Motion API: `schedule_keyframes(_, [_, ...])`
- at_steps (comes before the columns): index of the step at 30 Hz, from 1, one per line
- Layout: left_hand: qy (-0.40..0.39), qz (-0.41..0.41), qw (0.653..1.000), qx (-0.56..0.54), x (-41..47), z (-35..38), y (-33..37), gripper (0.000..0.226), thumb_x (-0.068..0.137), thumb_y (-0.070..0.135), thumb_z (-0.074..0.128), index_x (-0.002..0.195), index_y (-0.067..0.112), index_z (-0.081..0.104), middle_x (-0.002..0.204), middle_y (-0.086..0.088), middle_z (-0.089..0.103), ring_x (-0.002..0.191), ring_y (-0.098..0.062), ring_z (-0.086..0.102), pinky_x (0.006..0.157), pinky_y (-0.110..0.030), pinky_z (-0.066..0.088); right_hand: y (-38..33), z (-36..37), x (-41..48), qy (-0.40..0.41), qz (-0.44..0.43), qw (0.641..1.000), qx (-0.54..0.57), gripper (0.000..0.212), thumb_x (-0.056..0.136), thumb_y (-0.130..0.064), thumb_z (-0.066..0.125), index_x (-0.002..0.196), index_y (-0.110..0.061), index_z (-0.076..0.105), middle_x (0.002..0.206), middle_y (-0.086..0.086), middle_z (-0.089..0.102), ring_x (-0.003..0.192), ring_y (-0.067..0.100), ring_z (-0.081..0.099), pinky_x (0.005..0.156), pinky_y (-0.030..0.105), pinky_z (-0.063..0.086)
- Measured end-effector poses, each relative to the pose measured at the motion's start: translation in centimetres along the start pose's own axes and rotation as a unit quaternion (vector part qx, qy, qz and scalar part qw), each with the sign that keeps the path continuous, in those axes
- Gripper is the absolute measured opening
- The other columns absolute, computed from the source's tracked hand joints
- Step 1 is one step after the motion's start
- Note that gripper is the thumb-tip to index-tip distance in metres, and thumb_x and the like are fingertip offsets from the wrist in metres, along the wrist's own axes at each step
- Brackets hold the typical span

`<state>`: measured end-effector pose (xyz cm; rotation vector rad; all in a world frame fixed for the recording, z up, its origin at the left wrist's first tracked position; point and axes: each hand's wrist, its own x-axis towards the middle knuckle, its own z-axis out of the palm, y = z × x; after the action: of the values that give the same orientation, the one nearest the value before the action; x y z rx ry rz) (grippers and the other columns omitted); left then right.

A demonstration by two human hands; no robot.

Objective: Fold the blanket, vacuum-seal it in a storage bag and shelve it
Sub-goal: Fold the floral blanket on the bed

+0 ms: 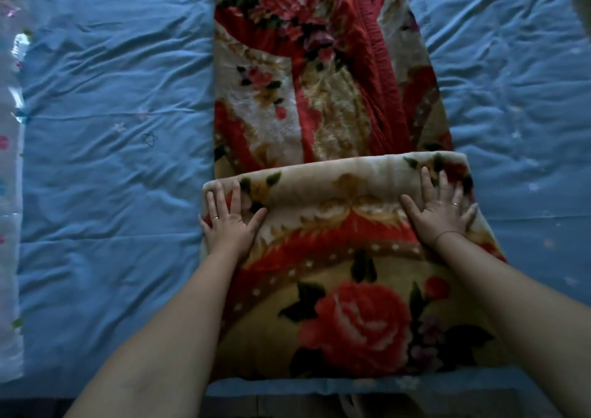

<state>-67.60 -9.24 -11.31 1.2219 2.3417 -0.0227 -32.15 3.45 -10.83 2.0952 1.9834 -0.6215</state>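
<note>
Fabric nearest us is the turned-over end of the floral blanket (351, 315), which lies as a long narrow strip on the blue bed sheet (112, 161). That near end sits doubled on top of the strip as a thick layer.

Our left hand (228, 222) and right hand (441, 212) both lie flat on this layer, just short of its rounded fold (335, 174). The fingers are straight and spread and the palms press down; neither hand grips anything.

Beyond the fold, the rest of the strip runs away from us, with a ruffled red border along it, and passes out of the top of view. At the far left edge lies a clear printed plastic sheet (9, 193), well apart from the blanket. We take it to be the storage bag.

We judge the folding step to be partway done, with bagging not yet begun. The next move calls for taking the doubled end at both sides and turning it over again along the strip. The edges must stay square so the bundle stays compact.
</note>
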Motion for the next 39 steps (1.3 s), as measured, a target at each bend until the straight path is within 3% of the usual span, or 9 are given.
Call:
schedule_keyframes(5, [-0.019,-0.072,0.986,-0.149,-6.3,0.0,-3.9,0.111,0.074,0.078,0.053,0.153,0.029,-0.008,0.163,-0.003,-0.002,0.149,-0.022,0.006,0.119,-0.046,0.012,6.1,-1.0,-6.2,0.004,0.049,0.995,0.085,0.100,0.072,-0.085,0.035,0.151,-0.034,0.001,0.160,0.004,0.005,0.146,0.026,0.010,0.114,0.053,0.008])
schedule_keyframes(9, [-0.128,-0.214,0.885,-0.392,-13.6,1.8,-8.5,0.089,0.076,0.063,0.065,0.144,0.012,0.037,0.139,-0.014,0.051,0.123,-0.028,0.052,0.104,-0.036,0.040,12.1,-0.2,-13.8,-0.072,0.174,0.918,0.348,0.135,0.030,-0.100,0.045,0.132,-0.011,0.045,0.130,0.012,0.052,0.119,0.025,0.049,0.098,0.037,0.038])
schedule_keyframes(14, [-0.171,-0.307,0.767,-0.537,-20.2,5.0,-11.5,0.060,0.086,0.046,0.063,0.137,0.021,0.044,0.125,-0.008,0.057,0.106,-0.027,0.059,0.089,-0.044,0.052,15.4,1.1,-19.4,-0.151,0.260,0.790,0.534,0.040,0.070,-0.048,0.075,0.096,-0.026,0.055,0.127,0.018,0.056,0.089,0.017,0.056,0.074,0.036,0.049])
schedule_keyframes(18, [-0.152,-0.310,0.706,-0.618,-22.9,5.1,-10.4,0.039,0.090,0.033,0.062,0.124,0.016,0.053,0.112,-0.007,0.066,0.101,-0.027,0.063,0.078,-0.039,0.056,14.6,0.6,-20.2,-0.159,0.252,0.761,0.576,0.098,0.006,-0.056,0.090,0.094,-0.025,0.059,0.082,0.000,0.073,0.077,0.015,0.065,0.052,0.024,0.056])
schedule_keyframes(21, [-0.153,-0.301,0.710,-0.618,-24.0,4.9,-10.0,0.040,0.090,0.029,0.063,0.123,0.010,0.054,0.109,-0.012,0.066,0.099,-0.030,0.063,0.085,-0.041,0.052,14.8,0.2,-20.6,-0.146,0.234,0.774,0.570,0.108,0.003,-0.058,0.089,0.100,-0.018,0.061,0.074,0.000,0.073,0.075,0.018,0.066,0.050,0.024,0.056])
schedule_keyframes(26, [-0.107,-0.270,0.782,-0.552,-26.1,3.7,-10.0,0.048,0.084,0.034,0.070,0.115,0.001,0.056,0.098,-0.014,0.064,0.086,-0.029,0.064,0.075,-0.038,0.056,15.5,-1.9,-23.1,-0.106,0.203,0.805,0.547,0.068,0.068,-0.043,0.078,0.112,0.006,0.061,0.086,0.013,0.066,0.078,0.024,0.062,0.045,0.018,0.052])
schedule_keyframes(31, [-0.045,-0.234,0.789,-0.567,-30.4,3.0,-9.3,0.041,0.086,0.033,0.070,0.105,-0.001,0.058,0.082,-0.013,0.059,0.065,-0.023,0.054,0.054,-0.029,0.043,16.9,-2.4,-26.5,-0.059,0.139,0.836,0.528,0.110,0.007,-0.077,0.077,0.093,-0.010,0.063,0.086,0.008,0.064,0.078,0.021,0.061,0.047,0.017,0.052])
schedule_keyframes(35, [-0.020,-0.204,0.785,-0.585,-34.8,2.1,-9.1,0.037,0.086,0.037,0.069,0.098,0.004,0.057,0.066,-0.006,0.050,0.054,-0.018,0.045,0.049,-0.026,0.036,19.0,-4.1,-30.1,-0.049,0.086,0.828,0.551,0.071,0.062,-0.057,0.078,0.106,-0.004,0.063,0.096,0.015,0.064,0.079,0.022,0.059,0.061,0.027,0.050])
schedule_keyframes(39, [-0.002,-0.182,0.799,-0.574,-41.7,3.7,-9.8,0.058,0.081,0.046,0.071,0.121,0.007,0.056,0.101,-0.013,0.065,0.093,-0.030,0.063,0.087,-0.042,0.053,22.7,-3.7,-35.2,-0.053,0.096,0.849,0.517,0.069,0.064,-0.050,0.080,0.109,0.000,0.064,0.091,0.014,0.065,0.076,0.026,0.061,0.059,0.029,0.052])
